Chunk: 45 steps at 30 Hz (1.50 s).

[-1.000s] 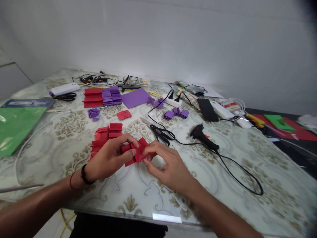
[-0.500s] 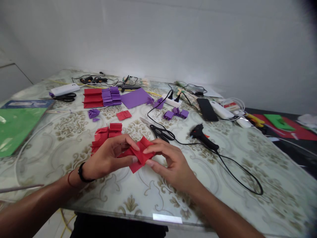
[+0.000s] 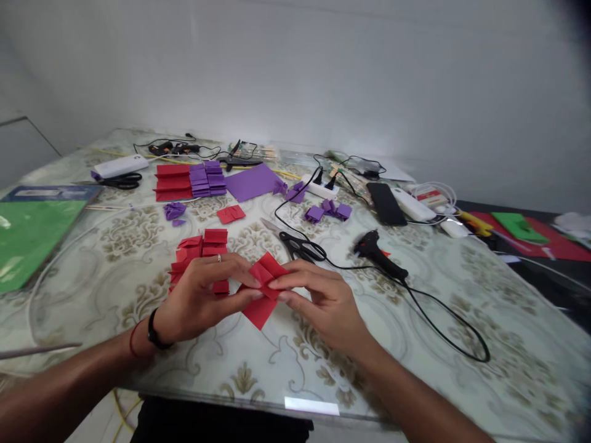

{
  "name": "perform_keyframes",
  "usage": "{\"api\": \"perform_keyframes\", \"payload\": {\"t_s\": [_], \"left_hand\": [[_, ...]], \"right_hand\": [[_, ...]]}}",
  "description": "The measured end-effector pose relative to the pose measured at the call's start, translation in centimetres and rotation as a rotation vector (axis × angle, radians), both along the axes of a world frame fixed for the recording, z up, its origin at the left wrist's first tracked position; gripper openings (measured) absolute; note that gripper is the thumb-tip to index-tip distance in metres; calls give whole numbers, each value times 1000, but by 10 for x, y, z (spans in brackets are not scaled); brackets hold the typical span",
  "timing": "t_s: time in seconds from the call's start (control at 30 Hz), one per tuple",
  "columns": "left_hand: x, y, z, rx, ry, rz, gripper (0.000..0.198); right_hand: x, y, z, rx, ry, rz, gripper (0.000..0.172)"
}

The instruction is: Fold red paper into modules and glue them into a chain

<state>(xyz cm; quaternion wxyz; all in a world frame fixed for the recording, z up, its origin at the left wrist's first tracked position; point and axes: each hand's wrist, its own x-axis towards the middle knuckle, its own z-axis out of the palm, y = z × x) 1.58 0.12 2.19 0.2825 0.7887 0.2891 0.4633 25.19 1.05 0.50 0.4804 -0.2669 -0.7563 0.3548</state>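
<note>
A small folded sheet of red paper (image 3: 262, 312) is held above the near part of the table, creased across its middle. My left hand (image 3: 207, 294) pinches its left side between thumb and fingers. From the right, my right hand (image 3: 318, 298) grips the opposite side the same way, fingertips close to those of the left. Folded red paper pieces (image 3: 188, 252) lie just behind my left hand, partly hidden by it. Beyond the held paper rest black-handled scissors (image 3: 302, 247) and another red folded piece (image 3: 231, 214).
A black glue gun (image 3: 381, 255) with a looping cord lies to the right. Behind are purple folded pieces (image 3: 329, 210), a purple sheet (image 3: 253, 182), a white power strip (image 3: 318, 187) and a black phone (image 3: 386, 204). Green paper (image 3: 41, 237) lies at left.
The red paper has turned and folded slightly between my fingers, its lower corner now pointing more toward me. My left hand has rolled a little, showing a ring.
</note>
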Motion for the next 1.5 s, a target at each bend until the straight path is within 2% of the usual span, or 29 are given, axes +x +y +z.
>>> {"api": "perform_keyframes", "payload": {"t_s": [0.13,0.27,0.4,0.63,0.77,0.87,0.93,1.1,1.3,1.5], "left_hand": [[2,1,1,41,9,4,10],[2,-1,0,-21,-41,22,11],[2,-4,-2,-55,-45,69,11],[6,-7,2,29,42,86,11],[6,-5,0,79,57,76,10],[5,-4,1,113,55,129,6],[4,-4,2,111,53,154,6],[3,-6,3,96,49,182,8],[4,-7,0,35,35,157,6],[5,-6,2,23,32,160,4]], "right_hand": [[0,0,1,50,7,8,19],[-1,0,3,88,8,-5,18],[-3,-4,5,79,1,-79,16],[-7,-9,8,53,23,-159,14],[-6,-10,2,9,12,-151,12],[-6,-11,-4,-93,64,-165,32],[-7,-11,-6,-115,103,-168,39],[-6,-10,-1,-46,38,-164,22],[-7,-9,5,72,-41,-169,7],[-11,-12,8,91,-14,-183,7]]}}
